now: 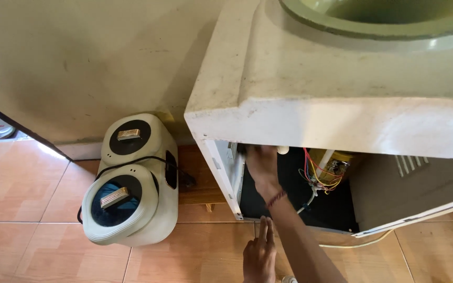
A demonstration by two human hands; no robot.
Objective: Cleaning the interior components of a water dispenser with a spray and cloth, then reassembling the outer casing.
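A white water dispenser (310, 99) stands open at its side, seen from above. My right hand (260, 165) reaches into the dark opening just under the top edge, beside a white tube end (283, 150); its fingertips are hidden and a red thread band sits on the wrist. A bundle of red and yellow wires (318, 175) and a yellow part (339, 160) lie right of that hand. My left hand (260, 257) rests flat on the orange floor tiles (38, 199) in front of the opening, fingers straight, holding nothing.
A small white two-lid appliance (132, 183) with a black cable stands on the floor at the left, against the wall. A wooden board (200, 181) lies between it and the dispenser. A grey vented panel (420, 183) leans at the right.
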